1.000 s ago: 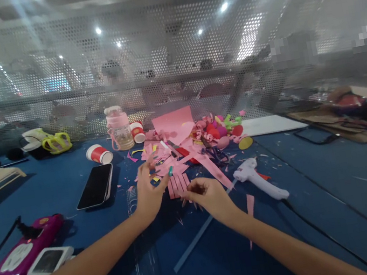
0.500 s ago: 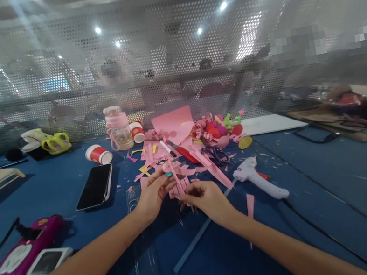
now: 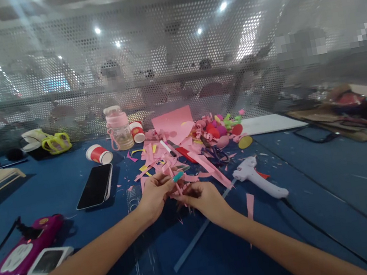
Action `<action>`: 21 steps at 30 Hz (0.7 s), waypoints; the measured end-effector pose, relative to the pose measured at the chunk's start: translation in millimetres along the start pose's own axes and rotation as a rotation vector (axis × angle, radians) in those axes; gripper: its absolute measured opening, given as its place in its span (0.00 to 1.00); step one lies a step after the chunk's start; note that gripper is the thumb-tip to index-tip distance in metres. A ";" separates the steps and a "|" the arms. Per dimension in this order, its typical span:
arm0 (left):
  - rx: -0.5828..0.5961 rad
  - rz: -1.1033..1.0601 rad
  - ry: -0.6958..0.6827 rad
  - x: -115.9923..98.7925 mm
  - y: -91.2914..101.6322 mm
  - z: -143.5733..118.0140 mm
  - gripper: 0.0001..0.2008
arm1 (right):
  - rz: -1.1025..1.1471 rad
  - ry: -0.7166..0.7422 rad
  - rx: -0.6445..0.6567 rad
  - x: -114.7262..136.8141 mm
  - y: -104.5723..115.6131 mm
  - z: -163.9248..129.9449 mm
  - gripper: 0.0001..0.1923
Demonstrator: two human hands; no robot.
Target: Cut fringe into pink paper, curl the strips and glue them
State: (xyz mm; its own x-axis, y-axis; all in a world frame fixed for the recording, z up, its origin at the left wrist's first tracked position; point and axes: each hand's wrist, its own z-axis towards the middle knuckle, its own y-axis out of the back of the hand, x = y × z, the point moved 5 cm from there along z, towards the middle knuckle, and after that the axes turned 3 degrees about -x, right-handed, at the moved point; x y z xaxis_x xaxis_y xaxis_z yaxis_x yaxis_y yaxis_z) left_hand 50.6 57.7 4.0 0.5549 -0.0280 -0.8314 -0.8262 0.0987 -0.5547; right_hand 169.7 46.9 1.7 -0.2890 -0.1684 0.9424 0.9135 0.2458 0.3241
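Note:
My left hand [image 3: 154, 194] is closed near the middle of the table, its thumb with a long teal nail pressed against a thin pink strip [image 3: 177, 185]. Close beside it, my right hand [image 3: 208, 199] pinches the lower end of this strip between thumb and forefinger. The strip looks like paper or foam sheet; my fingers hide much of it. Behind both hands spreads a heap of pink scraps [image 3: 205, 159] with a white-and-black pen [image 3: 167, 149] and a red-handled cutter [image 3: 185, 154] among them. Under my forearms lie a clear ruler [image 3: 146, 267] and a translucent strip [image 3: 192, 249].
A white glue gun [image 3: 260, 178] with a black cord lies right of my hands. To the left are a phone [image 3: 94, 186], a purple case [image 3: 28, 245] and a red-and-white paper cup [image 3: 99, 154]. A pink-lidded bottle [image 3: 118, 127] stands before the perforated metal screen [image 3: 169, 54].
My left hand has closed in on the pink strip, and its thumb now lies across it. Both hands sit slightly nearer each other; the right hand keeps its pinch.

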 end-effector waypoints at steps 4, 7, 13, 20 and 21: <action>-0.004 -0.001 0.040 1.5 -0.5 -0.4 0.13 | 0.049 -0.004 0.014 -0.5 -1.3 -0.1 0.17; 0.001 0.021 0.066 3.9 1.3 0.3 0.12 | 0.049 0.004 0.013 -0.4 -1.7 0.5 0.16; 0.043 0.078 0.079 8.0 2.8 2.6 0.14 | 0.108 -0.018 -0.007 -1.3 0.4 1.3 0.17; 0.013 0.235 0.091 12.7 6.2 4.8 0.18 | 0.128 0.029 -0.029 -6.0 1.9 4.7 0.16; 0.009 0.245 0.078 12.8 6.8 5.1 0.17 | 0.118 0.029 -0.032 -7.1 2.1 5.0 0.17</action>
State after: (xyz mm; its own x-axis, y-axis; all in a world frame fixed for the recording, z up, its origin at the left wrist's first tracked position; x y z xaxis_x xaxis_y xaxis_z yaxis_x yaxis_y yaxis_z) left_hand 52.6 63.2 -10.2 0.3286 -0.0786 -0.9412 -0.9340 0.1207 -0.3362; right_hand 172.3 53.4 -3.9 -0.1707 -0.1672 0.9710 0.9496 0.2351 0.2074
